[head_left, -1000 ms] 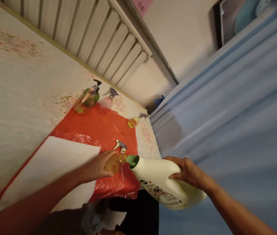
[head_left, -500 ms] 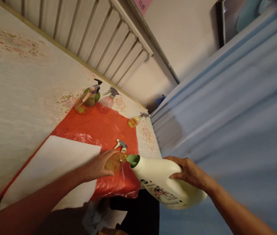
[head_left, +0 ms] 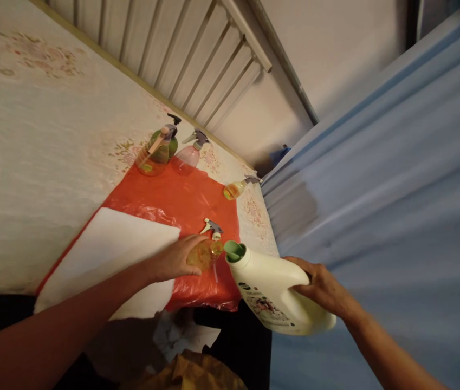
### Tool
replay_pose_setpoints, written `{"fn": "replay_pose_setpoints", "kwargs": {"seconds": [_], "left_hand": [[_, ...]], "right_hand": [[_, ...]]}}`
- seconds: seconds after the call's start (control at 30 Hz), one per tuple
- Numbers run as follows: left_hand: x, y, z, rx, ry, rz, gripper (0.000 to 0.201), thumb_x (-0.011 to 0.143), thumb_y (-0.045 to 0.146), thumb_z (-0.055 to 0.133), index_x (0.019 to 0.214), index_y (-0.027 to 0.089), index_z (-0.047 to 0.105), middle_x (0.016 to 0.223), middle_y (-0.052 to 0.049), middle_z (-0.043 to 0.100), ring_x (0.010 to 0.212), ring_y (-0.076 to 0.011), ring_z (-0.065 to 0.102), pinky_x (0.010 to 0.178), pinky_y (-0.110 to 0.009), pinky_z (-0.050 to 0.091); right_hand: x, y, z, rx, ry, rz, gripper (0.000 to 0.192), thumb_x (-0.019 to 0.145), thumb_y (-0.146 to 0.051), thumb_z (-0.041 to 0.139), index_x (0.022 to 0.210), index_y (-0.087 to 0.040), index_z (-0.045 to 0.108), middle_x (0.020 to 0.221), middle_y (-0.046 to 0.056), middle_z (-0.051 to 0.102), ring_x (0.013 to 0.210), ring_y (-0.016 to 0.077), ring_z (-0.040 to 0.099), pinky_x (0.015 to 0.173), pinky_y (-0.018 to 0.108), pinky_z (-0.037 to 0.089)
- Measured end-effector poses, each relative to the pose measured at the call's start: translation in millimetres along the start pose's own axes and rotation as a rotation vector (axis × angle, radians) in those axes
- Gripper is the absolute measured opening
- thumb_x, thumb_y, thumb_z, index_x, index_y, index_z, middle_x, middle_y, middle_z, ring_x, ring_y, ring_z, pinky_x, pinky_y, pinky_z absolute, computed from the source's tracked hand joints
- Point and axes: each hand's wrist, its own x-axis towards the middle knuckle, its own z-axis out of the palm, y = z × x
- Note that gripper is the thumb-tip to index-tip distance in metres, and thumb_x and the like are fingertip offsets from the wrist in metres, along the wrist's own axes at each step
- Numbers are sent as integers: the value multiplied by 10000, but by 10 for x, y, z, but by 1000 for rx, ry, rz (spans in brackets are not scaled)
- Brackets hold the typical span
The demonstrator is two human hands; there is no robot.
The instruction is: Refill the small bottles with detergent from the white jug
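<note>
My left hand [head_left: 181,257] is wrapped round a clear yellow spray bottle [head_left: 205,255] with its top off. The bottle leans to the right, its neck close to the green spout [head_left: 234,251] of a big cream jug [head_left: 272,287]. My right hand [head_left: 321,284] grips that jug by its handle and holds it tilted, spout toward the bottle. Whether liquid is flowing between them I cannot tell. Just behind the bottle lies a loose grey and white spray trigger [head_left: 213,228] on a red plastic sheet [head_left: 197,195].
A white cloth [head_left: 120,254] covers part of the red sheet. Toward the back stand an amber spray bottle [head_left: 154,157], a green bottle [head_left: 173,146], a pink spray bottle [head_left: 189,156] and a yellow one [head_left: 233,189]. A blue curtain [head_left: 376,216] hangs along the right.
The jug has tipped back slightly, its base a little higher relative to its spout. Both hands keep their holds. The whole view has shifted, so the scene sits higher and farther right.
</note>
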Motion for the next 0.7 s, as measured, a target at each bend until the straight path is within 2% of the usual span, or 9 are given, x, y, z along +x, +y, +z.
{"fn": "replay_pose_setpoints", "kwargs": {"seconds": [0.13, 0.27, 0.33, 0.5, 0.7], "left_hand": [[-7, 40, -6, 4, 13, -3, 816, 636, 272, 805, 1365, 242, 440, 1409, -91, 536, 1269, -294, 517, 1083, -427, 397], [-16, 64, -17, 7, -5, -18, 824, 646, 281, 797, 1380, 251, 425, 1424, -88, 521, 1287, -302, 504, 1097, -435, 388], [-23, 67, -21, 8, -7, -15, 837, 650, 273, 793, 1393, 260, 408, 1436, -81, 505, 1303, -296, 491, 1107, -432, 379], [-31, 86, -28, 19, -5, 0, 815, 660, 309, 803, 1377, 274, 417, 1411, -77, 519, 1291, -292, 496, 1103, -445, 384], [-28, 126, -31, 30, -11, -32, 798, 661, 298, 803, 1364, 245, 429, 1382, -93, 533, 1263, -293, 519, 1092, -440, 397]], "right_hand": [[36, 106, 67, 84, 76, 34, 507, 689, -179, 614, 1191, -222, 660, 1010, 8, 740, 893, 225, 675, 770, 285, 523], [94, 208, 100, 151, 186, 121, 332, 663, -246, 653, 985, -174, 691, 751, -16, 683, 627, 161, 589, 575, 253, 466], [125, 261, 114, 215, 243, 142, 257, 645, -279, 689, 878, -172, 680, 662, -34, 635, 574, 143, 541, 537, 245, 432], [244, 398, 183, 476, 349, 169, 371, 564, -294, 781, 905, -176, 693, 757, -6, 711, 671, 192, 613, 613, 284, 476], [410, 428, 255, 673, 472, 134, 424, 490, -233, 822, 901, -194, 727, 760, -12, 748, 709, 222, 646, 689, 326, 489]]}}
